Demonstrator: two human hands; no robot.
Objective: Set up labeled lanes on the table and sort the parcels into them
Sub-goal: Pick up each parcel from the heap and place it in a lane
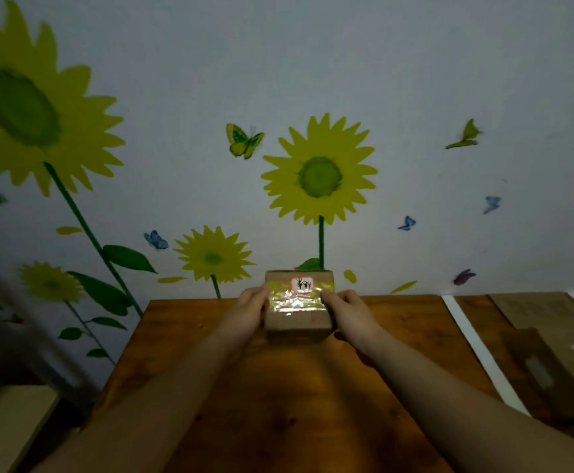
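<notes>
Here left hand (249, 310) and right hand (348, 314) grip a taped cardboard parcel (298, 303).

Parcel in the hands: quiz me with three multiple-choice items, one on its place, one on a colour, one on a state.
1. Where is the parcel?
A) at the far edge of the table
B) on the floor
C) inside a bin

2. What colour is the tape across its top?
A) blue
B) yellow
C) black

3. How is it held?
A) by one hand alone
B) nobody touches it
C) both hands grip its sides

Answers:
1 A: it is mid-width at the far edge of the wooden top.
2 B: the band under the label is yellow.
3 C: the left hand and right hand each grip one side.
</notes>
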